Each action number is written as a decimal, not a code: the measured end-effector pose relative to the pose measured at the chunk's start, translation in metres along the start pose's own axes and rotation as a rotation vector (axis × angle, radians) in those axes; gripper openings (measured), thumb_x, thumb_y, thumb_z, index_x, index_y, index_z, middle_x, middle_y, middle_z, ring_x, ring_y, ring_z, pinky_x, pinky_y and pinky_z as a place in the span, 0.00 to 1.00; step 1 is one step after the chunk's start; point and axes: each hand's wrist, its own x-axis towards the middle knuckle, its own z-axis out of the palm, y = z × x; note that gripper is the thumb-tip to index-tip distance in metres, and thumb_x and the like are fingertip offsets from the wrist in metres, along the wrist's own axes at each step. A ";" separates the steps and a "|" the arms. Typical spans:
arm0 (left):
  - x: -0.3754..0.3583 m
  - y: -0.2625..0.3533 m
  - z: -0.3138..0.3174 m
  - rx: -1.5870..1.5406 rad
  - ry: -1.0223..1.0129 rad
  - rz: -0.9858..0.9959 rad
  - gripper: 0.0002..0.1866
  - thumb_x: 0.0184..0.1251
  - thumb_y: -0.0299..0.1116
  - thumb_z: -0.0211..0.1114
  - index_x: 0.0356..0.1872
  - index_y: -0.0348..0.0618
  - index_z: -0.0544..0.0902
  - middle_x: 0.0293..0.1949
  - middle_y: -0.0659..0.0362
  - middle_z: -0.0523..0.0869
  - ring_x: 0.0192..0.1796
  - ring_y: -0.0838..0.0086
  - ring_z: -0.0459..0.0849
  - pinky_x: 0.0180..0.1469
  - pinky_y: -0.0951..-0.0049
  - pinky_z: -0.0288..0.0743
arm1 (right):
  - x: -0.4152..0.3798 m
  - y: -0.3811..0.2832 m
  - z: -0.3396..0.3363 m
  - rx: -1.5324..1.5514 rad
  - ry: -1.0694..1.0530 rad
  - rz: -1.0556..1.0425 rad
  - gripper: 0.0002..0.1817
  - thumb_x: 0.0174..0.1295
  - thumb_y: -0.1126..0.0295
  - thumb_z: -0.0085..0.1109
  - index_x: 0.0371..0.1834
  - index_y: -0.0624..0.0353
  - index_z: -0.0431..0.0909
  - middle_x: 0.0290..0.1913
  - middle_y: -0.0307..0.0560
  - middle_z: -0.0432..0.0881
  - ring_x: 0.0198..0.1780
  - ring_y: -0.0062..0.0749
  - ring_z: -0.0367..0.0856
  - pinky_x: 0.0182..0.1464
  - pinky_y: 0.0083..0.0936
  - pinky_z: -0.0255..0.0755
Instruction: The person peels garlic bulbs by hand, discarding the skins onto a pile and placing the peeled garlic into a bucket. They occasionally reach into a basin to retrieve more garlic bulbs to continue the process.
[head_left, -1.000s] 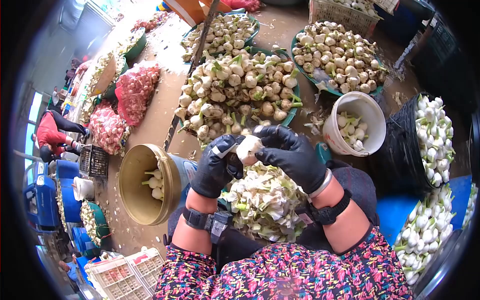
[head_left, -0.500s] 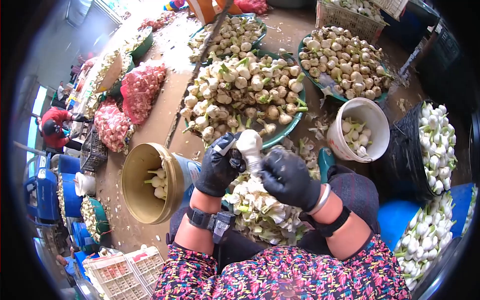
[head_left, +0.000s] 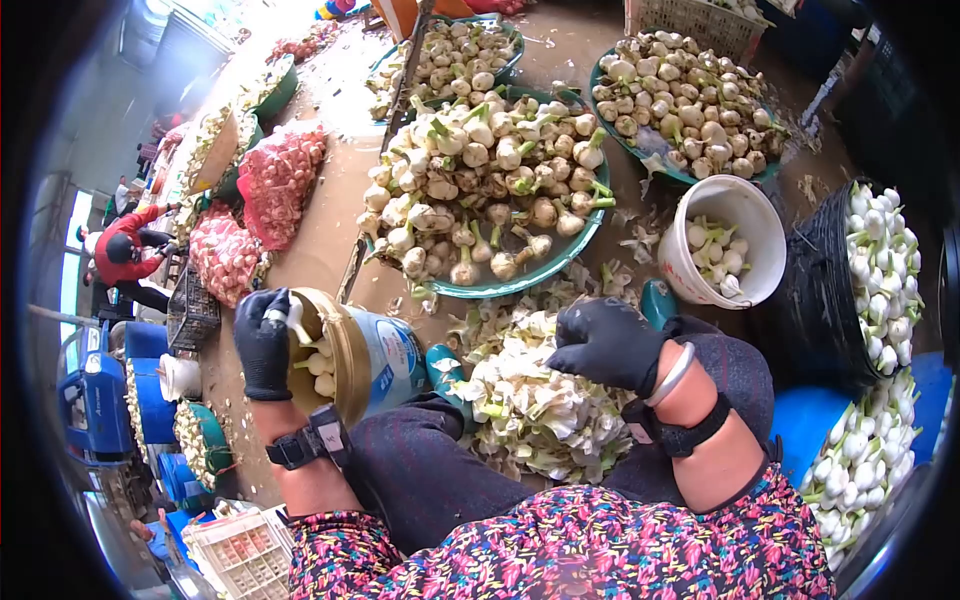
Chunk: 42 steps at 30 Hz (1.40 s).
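Looks peeled, that garlic bulb (head_left: 298, 320): the left hand (head_left: 263, 345) has swung it to the bucket (head_left: 380, 360), pinch or release unclear; the right hand (head_left: 608, 345) hangs, thumb spread, over the skins (head_left: 545, 400).

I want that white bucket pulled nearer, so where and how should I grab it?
Probably pinch the left rim of the white bucket with your right hand, coming from the left: that side faces the hand, and the edge stands clear of the bulbs inside.
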 end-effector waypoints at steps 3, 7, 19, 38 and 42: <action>0.009 0.051 0.065 -0.288 -0.264 -0.019 0.08 0.53 0.22 0.61 0.36 0.34 0.83 0.33 0.54 0.84 0.38 0.72 0.81 0.43 0.74 0.73 | 0.003 -0.010 0.006 0.020 0.040 -0.045 0.10 0.46 0.69 0.54 0.32 0.58 0.78 0.32 0.55 0.80 0.37 0.49 0.79 0.41 0.39 0.72; 0.002 0.059 0.217 -0.319 -0.736 0.236 0.17 0.51 0.26 0.61 0.45 0.46 0.82 0.33 0.48 0.83 0.39 0.60 0.82 0.44 0.67 0.75 | 0.009 -0.009 0.013 0.094 0.110 -0.049 0.12 0.49 0.70 0.49 0.36 0.56 0.79 0.35 0.56 0.80 0.41 0.50 0.79 0.45 0.40 0.71; 0.015 0.055 0.319 0.025 -1.023 -0.218 0.22 0.49 0.47 0.65 0.45 0.50 0.81 0.44 0.49 0.83 0.48 0.57 0.81 0.53 0.61 0.72 | 0.027 0.018 0.018 0.098 0.359 -0.122 0.24 0.52 0.62 0.53 0.53 0.61 0.74 0.40 0.63 0.79 0.42 0.55 0.78 0.46 0.42 0.71; -0.034 0.155 0.098 -1.103 -0.587 -0.378 0.10 0.59 0.26 0.55 0.38 0.31 0.79 0.31 0.62 0.79 0.32 0.81 0.76 0.36 0.80 0.71 | 0.046 -0.012 0.056 1.062 0.426 -0.396 0.36 0.50 0.76 0.68 0.63 0.66 0.62 0.56 0.47 0.73 0.53 0.26 0.73 0.56 0.26 0.71; -0.033 0.151 0.102 -1.153 -0.607 -0.278 0.11 0.55 0.26 0.59 0.38 0.32 0.80 0.34 0.57 0.82 0.35 0.75 0.81 0.41 0.76 0.75 | 0.044 -0.013 0.045 1.168 0.415 -0.340 0.35 0.54 0.79 0.63 0.65 0.65 0.58 0.55 0.46 0.74 0.53 0.28 0.74 0.55 0.26 0.72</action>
